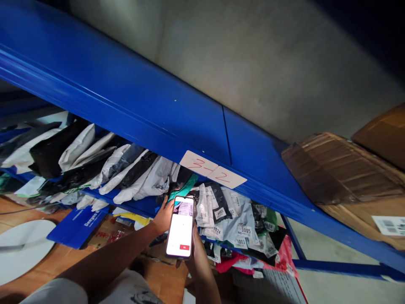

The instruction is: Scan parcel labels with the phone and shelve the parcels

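Note:
My right hand (196, 245) is wrapped round a smartphone (179, 232), held upright in front of the shelf. Its screen is mostly white, with a red button low down and a camera picture of a printed label at the top. Beside the phone, my left hand (163, 217) reaches into the row of parcels, its fingers closed at a teal parcel bag (186, 185); the phone hides part of them. To the right stand bagged parcels (245, 211) with numbered labels such as 3005 and 4005. White and black parcel bags (139, 173) lean in a row to the left.
A blue shelf beam (142, 114) crosses above my hands, bearing a handwritten sign (212, 169) reading 3-2. Taped cardboard boxes (344, 169) rest on the upper shelf at right. At lower left are a round white stool top (25, 253) and a blue box (79, 226).

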Demonstrator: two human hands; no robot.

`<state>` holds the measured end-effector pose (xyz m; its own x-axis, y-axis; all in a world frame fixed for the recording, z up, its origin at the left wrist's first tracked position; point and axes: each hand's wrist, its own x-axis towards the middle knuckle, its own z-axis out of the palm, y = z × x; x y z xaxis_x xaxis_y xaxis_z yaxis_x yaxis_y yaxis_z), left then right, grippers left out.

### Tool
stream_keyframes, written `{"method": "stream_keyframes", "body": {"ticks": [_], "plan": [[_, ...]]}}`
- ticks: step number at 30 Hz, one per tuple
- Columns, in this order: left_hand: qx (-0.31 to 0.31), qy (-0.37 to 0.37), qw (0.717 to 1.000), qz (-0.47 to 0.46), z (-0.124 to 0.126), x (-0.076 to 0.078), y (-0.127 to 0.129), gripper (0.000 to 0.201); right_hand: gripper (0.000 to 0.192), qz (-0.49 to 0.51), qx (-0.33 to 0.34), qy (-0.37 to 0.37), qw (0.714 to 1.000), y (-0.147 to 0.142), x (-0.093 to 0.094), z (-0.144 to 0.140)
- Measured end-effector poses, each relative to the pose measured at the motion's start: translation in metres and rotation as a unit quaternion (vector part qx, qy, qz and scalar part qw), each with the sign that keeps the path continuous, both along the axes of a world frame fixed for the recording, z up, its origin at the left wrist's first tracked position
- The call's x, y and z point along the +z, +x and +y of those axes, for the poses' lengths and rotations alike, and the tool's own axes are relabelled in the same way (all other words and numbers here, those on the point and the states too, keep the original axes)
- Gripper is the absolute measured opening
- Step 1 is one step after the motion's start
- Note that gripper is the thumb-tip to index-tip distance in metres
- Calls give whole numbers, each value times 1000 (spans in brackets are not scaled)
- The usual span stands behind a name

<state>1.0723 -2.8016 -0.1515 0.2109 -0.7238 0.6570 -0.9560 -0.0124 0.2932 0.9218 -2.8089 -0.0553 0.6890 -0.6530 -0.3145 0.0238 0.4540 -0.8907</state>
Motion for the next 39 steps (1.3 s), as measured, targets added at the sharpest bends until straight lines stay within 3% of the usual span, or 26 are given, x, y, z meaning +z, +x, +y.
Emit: {"method": "stream_keyframes", "body": {"ticks": [8, 15, 24, 28, 33, 39], "plan": [[-2, 16, 1000, 2, -1, -2, 0, 43, 56, 35, 4, 3, 999, 1, 6, 1], [1, 22, 1000, 12, -1, -6, -1, 41, 66, 17, 4, 52, 998, 2, 5, 0], [-9, 34, 999, 1, -5, -11, 0, 44, 77, 34, 19, 47, 998, 2, 14, -2], [-2, 48, 999, -6, -4, -10, 1, 44, 72, -6, -1, 42, 999, 0, 19, -1], [-1, 64, 998, -14, -2, -12, 1, 40, 90, -18, 15, 48, 999, -6, 26, 3], [-8, 81, 996, -23, -2, -13, 2, 39, 92, 14, -8, 30, 999, -9, 35, 11]]}}
